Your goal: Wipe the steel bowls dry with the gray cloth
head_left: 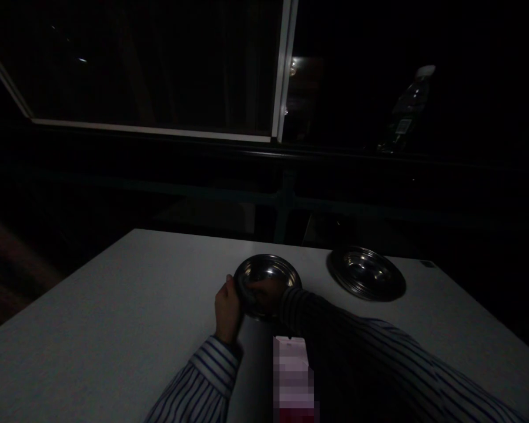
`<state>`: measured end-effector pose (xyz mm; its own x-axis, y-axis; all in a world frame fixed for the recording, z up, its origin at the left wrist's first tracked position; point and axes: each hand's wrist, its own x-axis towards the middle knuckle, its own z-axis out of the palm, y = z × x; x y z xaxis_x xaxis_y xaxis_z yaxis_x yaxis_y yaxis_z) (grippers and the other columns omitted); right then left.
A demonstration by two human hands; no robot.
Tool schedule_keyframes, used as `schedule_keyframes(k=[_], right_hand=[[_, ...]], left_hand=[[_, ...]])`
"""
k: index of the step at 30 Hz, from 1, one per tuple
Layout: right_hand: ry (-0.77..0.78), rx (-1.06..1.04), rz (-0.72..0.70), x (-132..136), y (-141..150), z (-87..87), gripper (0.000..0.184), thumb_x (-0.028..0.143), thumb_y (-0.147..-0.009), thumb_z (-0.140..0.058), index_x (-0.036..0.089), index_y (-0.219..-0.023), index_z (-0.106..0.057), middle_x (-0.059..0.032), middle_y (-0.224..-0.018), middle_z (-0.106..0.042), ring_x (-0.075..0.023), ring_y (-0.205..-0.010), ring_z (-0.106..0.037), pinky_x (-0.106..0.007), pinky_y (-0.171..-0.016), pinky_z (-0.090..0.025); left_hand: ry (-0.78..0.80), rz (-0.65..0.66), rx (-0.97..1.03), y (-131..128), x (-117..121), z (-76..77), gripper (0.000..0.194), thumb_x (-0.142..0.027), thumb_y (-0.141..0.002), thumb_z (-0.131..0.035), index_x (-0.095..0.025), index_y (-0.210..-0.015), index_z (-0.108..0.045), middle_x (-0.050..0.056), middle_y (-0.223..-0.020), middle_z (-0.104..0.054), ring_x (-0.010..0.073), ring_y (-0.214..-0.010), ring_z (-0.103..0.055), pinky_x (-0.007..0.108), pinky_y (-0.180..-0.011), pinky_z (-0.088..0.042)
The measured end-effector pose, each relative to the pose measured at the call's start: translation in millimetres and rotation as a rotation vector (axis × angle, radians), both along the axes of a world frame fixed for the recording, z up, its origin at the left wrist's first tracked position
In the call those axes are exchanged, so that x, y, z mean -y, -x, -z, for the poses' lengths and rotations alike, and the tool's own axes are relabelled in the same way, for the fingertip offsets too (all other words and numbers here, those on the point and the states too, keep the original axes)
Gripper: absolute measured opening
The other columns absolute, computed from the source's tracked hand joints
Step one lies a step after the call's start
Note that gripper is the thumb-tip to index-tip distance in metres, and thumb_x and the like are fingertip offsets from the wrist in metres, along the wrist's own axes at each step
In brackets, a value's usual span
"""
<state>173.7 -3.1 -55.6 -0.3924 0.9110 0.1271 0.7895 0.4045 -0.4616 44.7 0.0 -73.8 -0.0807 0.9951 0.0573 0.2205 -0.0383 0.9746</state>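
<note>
A shiny round metal dish rests on or just above a white table. My left hand grips its left rim, with the thumb up along the edge. Inside the dish is my right hand, its fingers bent and pointing left over the inner surface. In the dim light I cannot make out what, if anything, those fingers hold. To the right lies a stack of similar metal dishes, apart from both hands.
Below the dish a lit, blurred-out screen shows on the near side of the white table. Past the table's far edge, a clear plastic bottle with a white cap stands near a pale window frame. The surroundings are very dark.
</note>
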Motion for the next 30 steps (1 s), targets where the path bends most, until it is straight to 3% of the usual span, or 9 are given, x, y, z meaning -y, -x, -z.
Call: schedule_keyframes(k=[4, 6, 9, 13, 15, 22, 26, 30], right_hand=[[-0.087, 0.167, -0.136, -2, 18, -18.1, 0.039, 0.012, -0.080, -0.043, 0.006, -0.118, -0.049, -0.0139, -0.124, -0.048, -0.0195, -0.117, -0.041, -0.032, -0.101, -0.030], [-0.118, 0.232, -0.152, -9, 25, -19.8, 0.039, 0.015, -0.082, -0.041, 0.009, -0.120, -0.047, -0.0126, -0.128, -0.045, -0.0204, -0.119, -0.038, -0.035, -0.100, -0.031], [-0.145, 0.280, -0.068, -21, 28, -17.2, 0.039, 0.018, -0.084, -0.039, 0.016, -0.123, -0.045, -0.0090, -0.130, -0.043, -0.0224, -0.120, -0.036, -0.040, -0.096, -0.035], [-0.149, 0.224, -0.155, -25, 30, -11.6, 0.037, 0.012, -0.081, -0.041, 0.011, -0.117, -0.050, -0.0094, -0.122, -0.051, -0.0169, -0.117, -0.040, -0.032, -0.102, -0.027], [-0.123, 0.211, -0.214, -22, 31, -12.1, 0.034, 0.012, -0.082, -0.041, 0.011, -0.114, -0.052, -0.0088, -0.119, -0.054, -0.0152, -0.115, -0.042, -0.028, -0.101, -0.029], [-0.109, 0.387, -0.008, -19, 23, -32.1, 0.034, 0.025, -0.085, -0.041, 0.022, -0.118, -0.048, -0.0036, -0.127, -0.047, -0.0242, -0.112, -0.041, -0.043, -0.087, -0.038], [-0.078, 0.436, -0.062, -19, 25, -32.3, 0.032, 0.029, -0.084, -0.043, 0.024, -0.115, -0.050, 0.0000, -0.125, -0.050, -0.0237, -0.109, -0.042, -0.041, -0.083, -0.040], [-0.173, 0.460, -0.079, -30, 13, -33.3, 0.029, 0.030, -0.086, -0.041, 0.026, -0.113, -0.051, 0.0004, -0.123, -0.051, -0.0222, -0.108, -0.042, -0.041, -0.082, -0.037]], left_hand=[[0.024, -0.028, 0.048, 2, 0, -2.7, 0.060, -0.059, -0.079, -0.023, -0.015, -0.061, -0.058, 0.011, -0.061, -0.063, 0.0195, -0.057, -0.058, 0.029, -0.054, -0.042], [0.006, -0.045, 0.034, 2, -1, -3.4, 0.060, -0.059, -0.079, -0.024, -0.014, -0.064, -0.061, 0.012, -0.066, -0.065, 0.0201, -0.060, -0.060, 0.029, -0.055, -0.043], [-0.020, -0.005, 0.008, 3, -3, -3.6, 0.057, -0.058, -0.077, -0.031, -0.012, -0.066, -0.062, 0.012, -0.067, -0.066, 0.0206, -0.061, -0.061, 0.029, -0.055, -0.044], [0.004, 0.009, 0.051, 4, -3, -4.3, 0.056, -0.057, -0.077, -0.033, -0.011, -0.070, -0.063, 0.014, -0.071, -0.067, 0.0219, -0.063, -0.062, 0.030, -0.055, -0.045], [0.010, -0.024, 0.045, 5, -3, -4.5, 0.055, -0.056, -0.078, -0.032, -0.012, -0.067, -0.063, 0.014, -0.069, -0.067, 0.0220, -0.062, -0.062, 0.030, -0.054, -0.044], [-0.056, -0.038, -0.033, 6, -5, 0.1, 0.052, -0.055, -0.078, -0.031, -0.015, -0.058, -0.058, 0.010, -0.056, -0.063, 0.0191, -0.053, -0.057, 0.028, -0.049, -0.040], [-0.032, 0.003, -0.001, 8, -6, -1.6, 0.052, -0.056, -0.077, -0.032, -0.015, -0.065, -0.061, 0.010, -0.063, -0.065, 0.0193, -0.055, -0.057, 0.027, -0.050, -0.040], [-0.056, 0.024, -0.026, 7, -4, -4.4, 0.049, -0.054, -0.078, -0.032, -0.016, -0.058, -0.056, 0.008, -0.058, -0.062, 0.0176, -0.053, -0.054, 0.026, -0.050, -0.038]])
